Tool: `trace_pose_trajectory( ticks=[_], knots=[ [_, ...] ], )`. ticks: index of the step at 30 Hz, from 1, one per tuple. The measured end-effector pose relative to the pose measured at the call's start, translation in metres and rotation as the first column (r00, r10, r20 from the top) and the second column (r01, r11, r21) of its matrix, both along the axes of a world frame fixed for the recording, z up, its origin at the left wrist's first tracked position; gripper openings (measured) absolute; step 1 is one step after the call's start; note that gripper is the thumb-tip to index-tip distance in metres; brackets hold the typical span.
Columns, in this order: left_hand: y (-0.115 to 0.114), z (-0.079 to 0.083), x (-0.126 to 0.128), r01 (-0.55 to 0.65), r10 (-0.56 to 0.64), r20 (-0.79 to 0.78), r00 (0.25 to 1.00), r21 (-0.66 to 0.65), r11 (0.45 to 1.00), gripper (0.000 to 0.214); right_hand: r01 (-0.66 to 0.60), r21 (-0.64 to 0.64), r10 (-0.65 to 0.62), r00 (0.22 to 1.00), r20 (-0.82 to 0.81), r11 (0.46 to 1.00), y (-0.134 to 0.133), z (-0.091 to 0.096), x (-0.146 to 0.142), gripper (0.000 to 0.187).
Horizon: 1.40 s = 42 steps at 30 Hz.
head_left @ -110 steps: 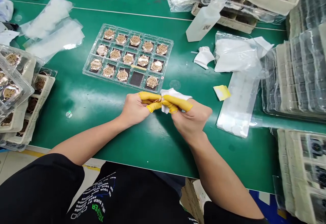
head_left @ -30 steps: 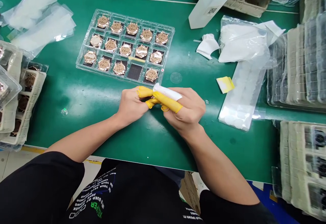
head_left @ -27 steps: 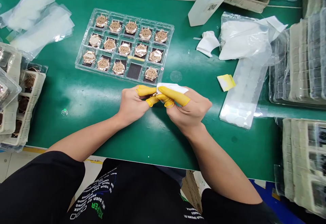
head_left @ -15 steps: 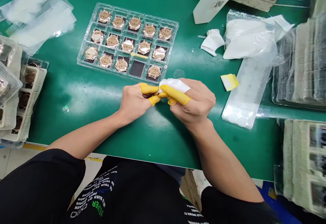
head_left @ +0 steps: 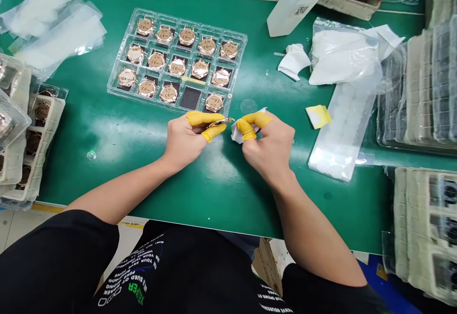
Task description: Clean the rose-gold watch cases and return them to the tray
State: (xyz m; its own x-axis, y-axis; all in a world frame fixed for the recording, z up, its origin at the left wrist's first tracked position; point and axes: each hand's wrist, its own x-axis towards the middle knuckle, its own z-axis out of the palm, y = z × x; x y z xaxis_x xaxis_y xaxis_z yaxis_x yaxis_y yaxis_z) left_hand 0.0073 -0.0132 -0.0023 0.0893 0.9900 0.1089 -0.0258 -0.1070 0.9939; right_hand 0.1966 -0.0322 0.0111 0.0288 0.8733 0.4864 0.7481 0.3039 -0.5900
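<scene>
- Your left hand [head_left: 183,137] pinches a rose-gold watch case [head_left: 221,122] edge-on between two yellow finger cots [head_left: 205,118]. The grip is narrow and holds the case by its rim, probably so that bare skin stays off the polished metal and both faces stay free.
- Your right hand [head_left: 269,147] holds a white cloth [head_left: 240,134] between two yellow fingertip cots [head_left: 248,126], with the fingers closed narrowly on it. The cloth sits just right of your left fingertips, beside the tip of the watch case. You cannot tell whether they touch.
- Just beyond your fingertips lies a clear blister tray [head_left: 214,27] holding rows of rose-gold watch cases [head_left: 187,36], each in its own cell, which keeps them from rubbing together. An empty cell [head_left: 190,98] sits in the bottom row, almost straight ahead of your left fingers.
- To the right of your fingers lies a yellow-and-white scrap [head_left: 317,116], with a bag of white wipes [head_left: 342,52] and a crumpled white wipe [head_left: 294,61] farther out, and a white plastic bottle [head_left: 296,4] beyond them.
- Left of your fingers, well apart, stand stacked trays of watch parts [head_left: 43,114].
</scene>
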Motion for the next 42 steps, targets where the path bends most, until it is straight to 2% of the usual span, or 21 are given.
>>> trace_pose_trajectory(
  ticks=[3, 6, 10, 16, 19, 21, 23, 26, 29, 31, 34, 36, 38, 40, 42],
  knots=[
    [0.005, 0.001, 0.001, 0.048, -0.041, 0.086, 0.995, -0.079, 0.996, 0.025, 0.041, -0.045, -0.053, 0.948, -0.313, 0.998, -0.001, 0.002, -0.002, 0.014],
    [0.007, 0.003, 0.001, 0.08, -0.067, 0.113, 0.991, -0.119, 0.99, 0.028, 0.02, -0.065, -0.045, 0.909, -0.414, 0.998, -0.003, -0.001, -0.005, 0.026],
    [0.007, 0.004, 0.0, 0.162, -0.145, 0.128, 0.981, -0.13, 0.978, 0.035, -0.06, -0.062, 0.035, 0.936, -0.351, 0.996, -0.005, -0.005, -0.01, 0.027],
    [0.001, 0.006, 0.0, 0.226, -0.204, 0.142, 0.968, -0.161, 0.961, 0.036, 0.02, 0.13, -0.02, 1.0, 0.004, 0.991, -0.002, 0.002, -0.017, 0.019],
    [-0.002, 0.005, 0.003, 0.203, -0.182, 0.133, 0.974, -0.16, 0.966, 0.032, 0.097, 0.159, -0.102, 0.994, 0.027, 0.982, 0.003, 0.0, -0.021, 0.02],
    [-0.003, 0.005, 0.004, 0.185, -0.168, 0.114, 0.979, -0.157, 0.97, 0.031, 0.158, 0.076, -0.149, 0.983, -0.109, 0.985, 0.009, -0.004, -0.02, 0.02],
    [0.0, 0.006, 0.003, 0.167, -0.159, 0.066, 0.985, -0.152, 0.974, 0.037, 0.201, -0.026, -0.2, 0.938, -0.283, 0.979, 0.015, -0.008, -0.014, 0.023],
    [0.015, 0.008, -0.006, 0.098, -0.107, -0.065, 0.992, -0.13, 0.987, 0.049, 0.215, -0.066, -0.223, 0.889, -0.4, 0.974, 0.019, -0.004, 0.001, 0.029],
    [0.04, 0.01, -0.022, -0.058, 0.045, -0.227, 0.973, -0.05, 0.997, 0.036, 0.226, -0.049, -0.228, 0.905, -0.36, 0.973, 0.015, 0.009, 0.011, 0.037],
    [0.055, 0.012, -0.032, -0.152, 0.15, -0.375, 0.915, 0.025, 0.988, 0.024, 0.24, -0.044, -0.241, 0.918, -0.315, 0.97, 0.01, 0.016, 0.013, 0.039],
    [0.067, 0.016, -0.04, -0.161, 0.222, -0.641, 0.734, 0.154, 0.975, 0.013, 0.203, -0.056, -0.21, 0.929, -0.306, 0.978, 0.006, 0.018, 0.01, 0.037],
    [0.067, 0.02, -0.043, -0.16, 0.279, -0.75, 0.6, 0.23, 0.96, 0.017, 0.173, -0.06, -0.183, 0.931, -0.314, 0.983, 0.006, 0.016, 0.009, 0.035],
    [0.066, 0.025, -0.048, -0.194, 0.326, -0.803, 0.499, 0.263, 0.945, 0.026, 0.151, -0.071, -0.166, 0.933, -0.318, 0.986, 0.007, 0.015, 0.011, 0.032],
    [0.068, 0.032, -0.056, -0.232, 0.342, -0.834, 0.432, 0.264, 0.936, 0.038, 0.105, -0.102, -0.134, 0.931, -0.34, 0.989, 0.007, 0.019, 0.017, 0.029],
    [0.072, 0.04, -0.067, -0.217, 0.307, -0.874, 0.376, 0.239, 0.947, 0.044, 0.085, -0.158, -0.131, 0.942, -0.31, 0.984, 0.006, 0.028, 0.027, 0.026]
  ],
)
